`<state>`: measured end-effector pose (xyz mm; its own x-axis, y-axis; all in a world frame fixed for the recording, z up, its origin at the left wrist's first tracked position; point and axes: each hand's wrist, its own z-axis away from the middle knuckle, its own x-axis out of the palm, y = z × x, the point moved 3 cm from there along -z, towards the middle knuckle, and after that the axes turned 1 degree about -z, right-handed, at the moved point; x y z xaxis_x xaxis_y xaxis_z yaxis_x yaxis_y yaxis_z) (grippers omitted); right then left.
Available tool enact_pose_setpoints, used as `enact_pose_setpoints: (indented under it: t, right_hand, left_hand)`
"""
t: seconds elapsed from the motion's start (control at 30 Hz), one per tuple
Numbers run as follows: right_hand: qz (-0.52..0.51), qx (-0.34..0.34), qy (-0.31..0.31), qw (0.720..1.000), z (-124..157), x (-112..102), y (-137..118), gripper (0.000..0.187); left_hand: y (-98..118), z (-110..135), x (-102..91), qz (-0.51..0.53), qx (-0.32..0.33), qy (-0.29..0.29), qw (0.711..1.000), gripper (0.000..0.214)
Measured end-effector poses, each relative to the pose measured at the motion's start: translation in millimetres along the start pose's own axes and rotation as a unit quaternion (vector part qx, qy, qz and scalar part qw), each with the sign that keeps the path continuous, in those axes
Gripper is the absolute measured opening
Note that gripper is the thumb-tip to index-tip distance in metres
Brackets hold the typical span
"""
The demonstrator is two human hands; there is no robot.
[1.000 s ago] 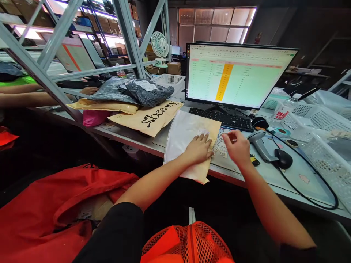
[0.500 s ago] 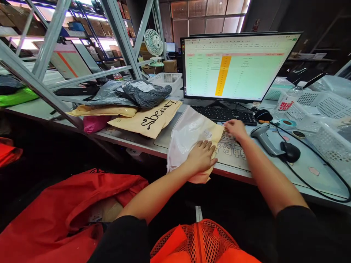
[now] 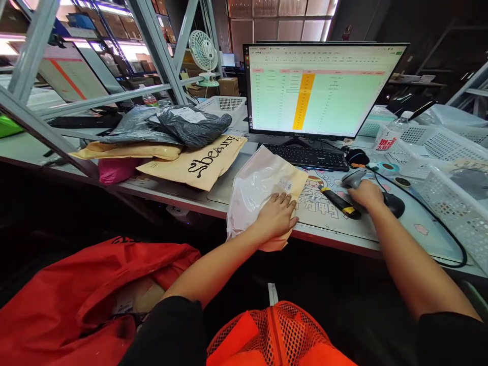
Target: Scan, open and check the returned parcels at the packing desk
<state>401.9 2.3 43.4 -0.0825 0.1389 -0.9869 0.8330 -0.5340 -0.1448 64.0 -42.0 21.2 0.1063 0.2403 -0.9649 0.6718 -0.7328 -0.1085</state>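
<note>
My left hand (image 3: pixel 276 218) lies flat, fingers spread, on a clear plastic parcel (image 3: pixel 255 185) that rests on a yellow mailer at the desk's front edge. A small barcode label (image 3: pixel 285 185) sits just beyond my fingertips. My right hand (image 3: pixel 366 193) is closed around the handle of a grey barcode scanner (image 3: pixel 354 177) lying on the desk mat. A black and yellow utility knife (image 3: pixel 340 202) lies between my two hands.
A monitor (image 3: pixel 320 89) with a spreadsheet and a black keyboard (image 3: pixel 305 156) stand behind. Mailers, one marked "Sbeauty" (image 3: pixel 198 162), and grey bags (image 3: pixel 179 124) pile up at left. White baskets (image 3: pixel 446 168) fill the right. A red sack (image 3: pixel 76 290) lies below the desk.
My right hand left the parcel's corner and moved right onto the scanner, uncovering the utility knife. My left hand stayed pressed on the parcel. The view swung slightly left.
</note>
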Motion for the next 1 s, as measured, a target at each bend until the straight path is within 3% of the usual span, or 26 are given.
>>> enact_pose_setpoints:
  t: [0.1,0.2,0.27,0.37,0.47,0.57,0.67,0.77,0.87,0.93,1.0]
  right_hand:
    - [-0.100,-0.073,-0.057,0.991,19,-31,-11,0.042]
    - [-0.182,-0.230,-0.163,0.942,58,-59,-33,0.041]
    - [-0.178,-0.307,-0.180,0.917,83,-70,-51,0.041]
    - [-0.150,-0.347,-0.160,0.912,93,-70,-71,0.037]
    - [-0.103,-0.330,-0.110,0.932,68,-54,-69,0.040]
    - [-0.031,-0.242,-0.028,0.969,24,-30,-44,0.045]
    - [0.004,-0.126,0.014,0.992,-9,-3,-11,0.050]
    - [0.015,-0.052,0.020,0.998,-21,19,12,0.054]
    - [-0.001,-0.061,0.099,0.993,-19,19,11,0.057]
    - [-0.032,-0.104,0.186,0.977,-16,9,-5,0.057]
    - [-0.068,-0.153,0.211,0.963,-18,0,-29,0.056]
  left_hand:
    - [-1,0,-0.3,0.005,0.000,0.002,1.000,0.060]
    - [-1,-1,-0.8,0.013,0.002,0.012,1.000,0.059]
    - [-1,-1,-1.0,0.019,0.005,0.015,1.000,0.056]
    - [-2,1,-0.8,0.026,0.006,0.024,0.999,0.055]
    - [-4,1,-1.3,0.042,0.004,0.038,0.998,0.056]
    - [-9,-2,-11.7,0.083,0.017,0.051,0.995,0.048]
    - [-9,1,-46.6,0.135,0.047,0.124,0.982,0.032]
    - [-3,24,-88.3,0.154,0.067,0.178,0.970,0.031]
    - [1,62,-98.3,0.146,0.055,0.101,0.983,0.047]
    - [-3,88,-82.6,0.122,0.018,0.029,0.992,0.069]
    - [-11,107,-57.3,0.094,-0.016,-0.012,0.995,0.089]
